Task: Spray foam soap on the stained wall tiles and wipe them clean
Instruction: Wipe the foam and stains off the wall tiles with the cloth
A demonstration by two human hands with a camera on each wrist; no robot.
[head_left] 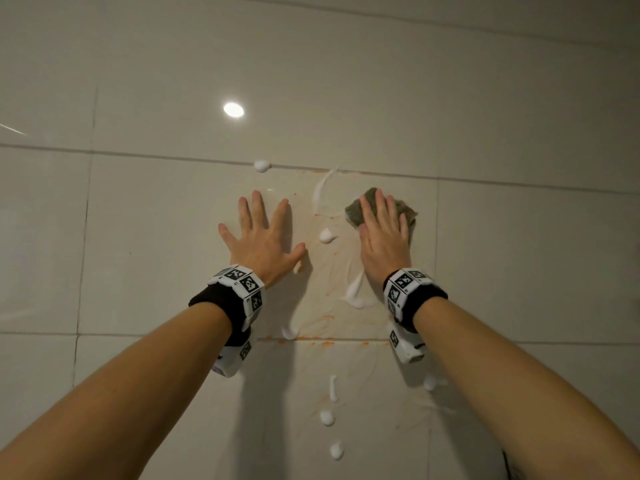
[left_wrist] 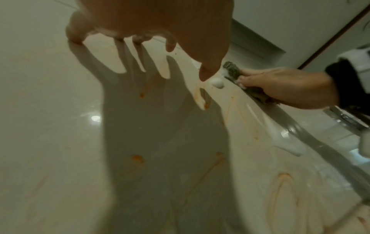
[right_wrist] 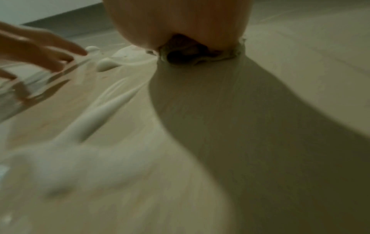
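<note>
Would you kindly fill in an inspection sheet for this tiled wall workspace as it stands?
Surface: glossy wall tiles, orange stains smeared on centre tile and along the grout.
Job's things: green scouring pad; white foam blobs scattered.
Clutter: nothing seen.
Hands: left hand flat, fingers spread on the tile; right hand pressing the pad with straight fingers.
Cables: nothing seen.
Surroundings: lamp reflection on upper tile.

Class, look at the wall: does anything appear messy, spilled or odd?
Yes. Orange stains streak the wall tiles, with blobs of white foam between the left hand and right hand, which presses a sponge.
</note>
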